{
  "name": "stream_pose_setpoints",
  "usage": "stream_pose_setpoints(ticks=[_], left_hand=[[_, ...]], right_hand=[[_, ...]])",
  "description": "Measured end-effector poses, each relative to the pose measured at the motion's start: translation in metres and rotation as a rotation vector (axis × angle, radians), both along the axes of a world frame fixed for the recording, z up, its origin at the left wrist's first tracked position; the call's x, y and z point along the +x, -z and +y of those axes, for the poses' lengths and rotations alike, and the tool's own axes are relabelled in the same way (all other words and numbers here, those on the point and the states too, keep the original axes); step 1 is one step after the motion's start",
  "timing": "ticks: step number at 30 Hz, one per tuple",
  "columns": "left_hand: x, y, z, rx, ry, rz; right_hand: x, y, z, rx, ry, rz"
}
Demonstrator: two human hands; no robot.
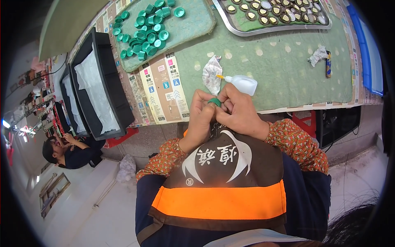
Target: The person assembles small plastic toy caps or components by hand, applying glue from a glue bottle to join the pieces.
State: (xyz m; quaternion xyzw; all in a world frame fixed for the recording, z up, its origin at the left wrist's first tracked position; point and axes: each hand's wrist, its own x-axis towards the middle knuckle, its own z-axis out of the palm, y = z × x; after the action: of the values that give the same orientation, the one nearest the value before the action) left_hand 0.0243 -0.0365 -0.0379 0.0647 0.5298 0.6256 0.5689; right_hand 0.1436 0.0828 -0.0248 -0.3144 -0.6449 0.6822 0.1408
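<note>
Close to my apron, at the table's near edge, both hands meet around a small green fluted cup (214,101). My left hand (199,119) pinches it from the left side. From the right, the thumb and fingers of my right hand (240,108) are closed on it too, covering part of its rim. Just beyond my fingers lies a crumpled white cloth or tissue (212,74). A white squeeze bottle (243,85) with a yellow-orange nozzle rests on its side beyond my right hand, its nozzle tip pointing toward the cloth.
Many green fluted cups (150,35) sit on a padded board (189,31) at far left. A metal tray (284,31) holds dark fluted pieces with pale centres. A slim tube (328,65) lies by crumpled tissue (318,55). Black bins (113,88) stand left; another person (70,152) is beyond.
</note>
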Motion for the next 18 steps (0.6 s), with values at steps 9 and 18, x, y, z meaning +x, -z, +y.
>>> stream_pose_setpoints(ticks=[9,18], left_hand=[[-0.020,-0.025,0.005,-0.022,0.171,0.040],[-0.026,-0.039,0.008,-0.045,0.267,0.266]], right_hand=[[0.009,0.005,0.014,-0.272,-0.067,-0.039],[0.010,0.000,0.014,-0.354,-0.092,0.039]])
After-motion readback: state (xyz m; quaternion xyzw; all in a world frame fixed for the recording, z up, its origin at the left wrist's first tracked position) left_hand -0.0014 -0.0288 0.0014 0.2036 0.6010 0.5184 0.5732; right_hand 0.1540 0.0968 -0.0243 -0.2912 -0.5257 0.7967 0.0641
